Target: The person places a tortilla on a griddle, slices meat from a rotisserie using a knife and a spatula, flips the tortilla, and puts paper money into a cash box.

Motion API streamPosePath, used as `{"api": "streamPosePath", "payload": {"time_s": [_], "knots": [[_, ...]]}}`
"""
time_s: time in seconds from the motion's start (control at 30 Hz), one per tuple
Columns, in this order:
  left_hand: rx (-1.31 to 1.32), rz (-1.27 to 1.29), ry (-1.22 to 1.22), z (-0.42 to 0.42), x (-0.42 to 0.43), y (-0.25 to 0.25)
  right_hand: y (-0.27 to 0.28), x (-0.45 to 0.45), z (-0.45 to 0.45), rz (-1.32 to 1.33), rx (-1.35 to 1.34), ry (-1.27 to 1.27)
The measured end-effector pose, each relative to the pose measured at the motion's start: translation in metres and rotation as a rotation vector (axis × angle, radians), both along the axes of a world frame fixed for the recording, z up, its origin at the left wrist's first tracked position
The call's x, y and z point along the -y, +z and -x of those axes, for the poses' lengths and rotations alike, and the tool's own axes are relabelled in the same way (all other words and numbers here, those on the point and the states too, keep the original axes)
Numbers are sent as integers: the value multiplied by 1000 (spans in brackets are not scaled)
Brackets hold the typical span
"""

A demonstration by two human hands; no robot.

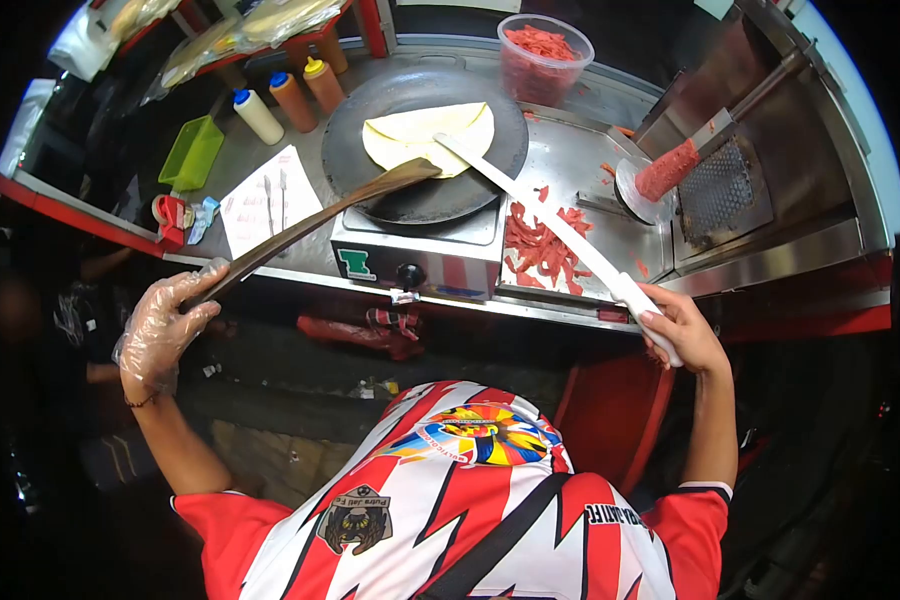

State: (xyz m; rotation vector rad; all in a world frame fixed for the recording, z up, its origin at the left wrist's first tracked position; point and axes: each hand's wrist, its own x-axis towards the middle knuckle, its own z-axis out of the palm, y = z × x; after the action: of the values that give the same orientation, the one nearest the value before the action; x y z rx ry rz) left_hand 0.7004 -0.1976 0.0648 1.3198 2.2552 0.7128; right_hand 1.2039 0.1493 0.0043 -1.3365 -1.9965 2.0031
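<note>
A pale flatbread [400, 138], folded over at its far side, lies on a round black griddle pan [360, 195]. My left hand [165, 325], in a clear plastic glove, is closed round the handle of a wooden spatula [320, 215]; its tip meets the flatbread's near edge. My bare right hand [685, 330] grips the white handle of a long knife [560, 225], whose blade reaches left so that its tip rests over the middle of the flatbread. Beneath the pan stands a single-burner stove [420, 262] with a black knob.
Red meat strips [545, 245] lie on a steel tray under the knife. Behind it are a tub of meat [540, 60] and a vertical meat spit [667, 170]. Sauce bottles [290, 100], a green basket [192, 152] and a paper sheet [270, 205] stand or lie at left.
</note>
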Motion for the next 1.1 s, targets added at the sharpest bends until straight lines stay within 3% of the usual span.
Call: {"api": "streamPosePath", "payload": {"time_s": [0.2, 0.47, 0.73, 0.97, 1.03, 1.1], "knots": [[107, -14, 24, 7, 4, -9, -5, -13, 42, -48, -111, -56], [101, -47, 29, 4, 6, -7, 11, -8, 2, 69, 36, 5], [149, 36, 60, 8, 5, -8, -12, -18, 53, -33, -100, -29], [24, -11, 51, 26, 8, -7, -19, 19, -27, -87, -157, -199], [62, -42, 42, 34, -5, -15, -37, 44, -54, -121, -183, -251], [4, 91, 12, 37, -17, -7, -69, 85, -66, -248, -178, -377]]}}
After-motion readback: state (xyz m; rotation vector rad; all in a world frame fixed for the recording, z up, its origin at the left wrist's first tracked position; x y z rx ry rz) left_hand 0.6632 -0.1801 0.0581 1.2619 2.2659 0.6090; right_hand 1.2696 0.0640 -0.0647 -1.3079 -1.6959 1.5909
